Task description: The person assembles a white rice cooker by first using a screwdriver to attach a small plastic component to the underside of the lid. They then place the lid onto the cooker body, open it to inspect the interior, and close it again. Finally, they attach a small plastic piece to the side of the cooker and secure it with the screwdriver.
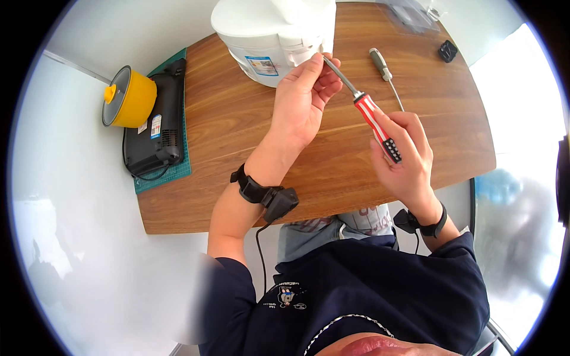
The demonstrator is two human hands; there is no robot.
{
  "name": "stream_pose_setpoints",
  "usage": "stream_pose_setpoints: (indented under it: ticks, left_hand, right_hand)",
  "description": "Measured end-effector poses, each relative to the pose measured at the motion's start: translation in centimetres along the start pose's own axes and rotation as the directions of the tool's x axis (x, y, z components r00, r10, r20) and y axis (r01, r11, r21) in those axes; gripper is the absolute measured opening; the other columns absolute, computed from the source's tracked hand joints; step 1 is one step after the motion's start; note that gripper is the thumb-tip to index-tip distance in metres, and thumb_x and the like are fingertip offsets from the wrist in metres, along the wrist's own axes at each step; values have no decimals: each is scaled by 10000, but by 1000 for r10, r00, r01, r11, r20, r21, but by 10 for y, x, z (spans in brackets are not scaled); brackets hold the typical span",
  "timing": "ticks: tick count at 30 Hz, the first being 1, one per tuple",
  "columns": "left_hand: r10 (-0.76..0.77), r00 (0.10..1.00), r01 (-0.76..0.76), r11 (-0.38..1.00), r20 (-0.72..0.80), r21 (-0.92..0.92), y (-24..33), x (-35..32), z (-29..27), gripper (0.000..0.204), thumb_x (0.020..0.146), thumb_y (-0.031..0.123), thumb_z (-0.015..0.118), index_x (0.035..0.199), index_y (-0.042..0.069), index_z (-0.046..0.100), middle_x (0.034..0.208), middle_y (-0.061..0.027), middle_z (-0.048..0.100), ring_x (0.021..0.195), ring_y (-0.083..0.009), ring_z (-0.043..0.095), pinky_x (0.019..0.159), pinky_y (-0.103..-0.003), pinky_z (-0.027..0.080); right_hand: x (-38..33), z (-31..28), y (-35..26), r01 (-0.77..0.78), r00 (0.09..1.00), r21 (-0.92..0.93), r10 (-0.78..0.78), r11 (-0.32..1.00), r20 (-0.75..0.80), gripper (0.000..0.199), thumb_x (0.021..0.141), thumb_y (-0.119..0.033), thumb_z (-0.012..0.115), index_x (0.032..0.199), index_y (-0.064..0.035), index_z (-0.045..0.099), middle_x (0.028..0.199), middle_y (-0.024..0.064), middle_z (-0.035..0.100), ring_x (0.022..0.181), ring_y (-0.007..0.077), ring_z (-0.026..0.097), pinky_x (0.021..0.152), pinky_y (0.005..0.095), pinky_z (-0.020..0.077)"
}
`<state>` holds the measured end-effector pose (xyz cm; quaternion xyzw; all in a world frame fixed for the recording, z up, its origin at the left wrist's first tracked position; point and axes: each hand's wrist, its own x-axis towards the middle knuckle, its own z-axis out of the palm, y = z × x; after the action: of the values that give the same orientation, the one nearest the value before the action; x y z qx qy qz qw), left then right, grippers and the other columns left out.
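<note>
My right hand (409, 154) is wrapped round the handle of a screwdriver (371, 113), red and white with a black, white-spotted end. Its metal shaft slants up and left to the fingertips of my left hand (300, 98). There the thumb and forefinger are pinched together at the shaft's tip; whether a small part sits between them is hidden. Just beyond these fingers stands a white rounded appliance (249, 41) with a blue-edged label on its side. A second screwdriver (380, 64), with a grey-green handle, lies on the table beyond my right hand.
On the wooden table (237, 196), a green mat (184, 160) at the left lies under a black appliance (157, 139) with a cord. A yellow pot (139, 98) with a lid rests at that appliance. At far right are a small black object (447, 51) and clear plastic packaging (412, 15).
</note>
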<state>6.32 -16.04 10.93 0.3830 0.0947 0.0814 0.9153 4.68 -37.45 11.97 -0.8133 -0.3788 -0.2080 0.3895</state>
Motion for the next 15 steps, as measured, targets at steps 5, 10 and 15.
stream_pose_setpoints:
  ticks: [5,10,15]
  left_hand:
    - [19,999,-19,1000,-25,-13,-1,6,-6,218,1052,245,633,1156,62,688,1061,-18,720,852,-77,645,780,-238,572]
    - [9,1000,-9,1000,-24,18,-1,9,-7,250,1051,277,636,1181,70,684,1076,-13,714,789,-63,615,710,-225,534]
    - [18,999,-17,999,-28,36,-1,11,-7,303,1060,302,616,1208,46,682,1108,-48,717,717,-73,595,682,-239,520]
  right_hand:
    - [6,8,-5,-24,1000,-3,24,1000,20,513,776,51,744,1270,-73,688,1045,96,602,793,232,656,671,342,539]
    - [6,14,-8,-34,999,-40,35,999,20,525,773,49,751,1278,-76,679,1059,95,593,784,224,653,662,341,536]
    - [5,15,-10,-33,999,-63,34,997,16,531,771,46,761,1281,-83,683,1091,85,586,741,190,631,639,328,524]
